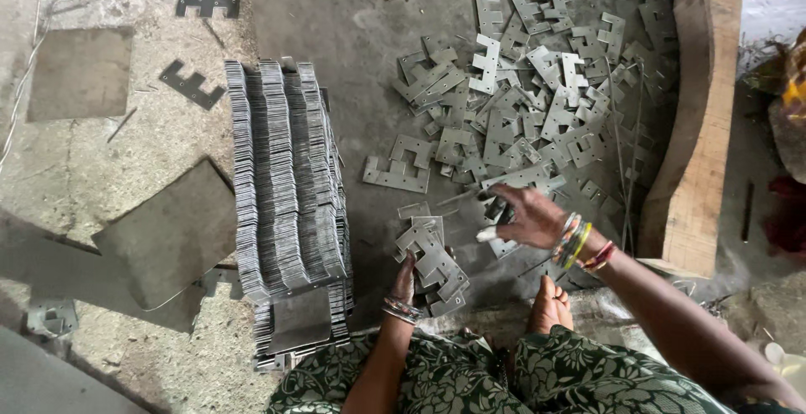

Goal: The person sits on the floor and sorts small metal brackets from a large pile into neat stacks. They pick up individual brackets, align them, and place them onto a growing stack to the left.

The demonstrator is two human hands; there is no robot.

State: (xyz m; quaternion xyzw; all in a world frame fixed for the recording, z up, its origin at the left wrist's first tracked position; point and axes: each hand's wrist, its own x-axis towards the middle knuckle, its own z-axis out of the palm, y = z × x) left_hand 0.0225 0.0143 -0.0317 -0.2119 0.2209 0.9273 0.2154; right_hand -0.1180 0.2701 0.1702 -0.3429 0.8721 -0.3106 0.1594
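Head view: person seated on concrete floor [101, 170].
Stacked plates [290, 187]: tall rows, floor centre-left.
Loose stampings [537, 103]: scattered heap; thin, stiff, sharp-edged, likely light; grip by flat faces.
Left hand [405, 284]: closed around a small bundle [432, 267].
Right hand [525, 217]: pinching one piece.

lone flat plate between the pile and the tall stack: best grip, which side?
Judged from how it lies: the plate is flat on the floor, apart from the pile, so no face can be pinched. I'd take the grip on its long straight lower edge, coming from the near side, where bare floor lets a fingertip lift it. The notched upper side gives only short tabs.
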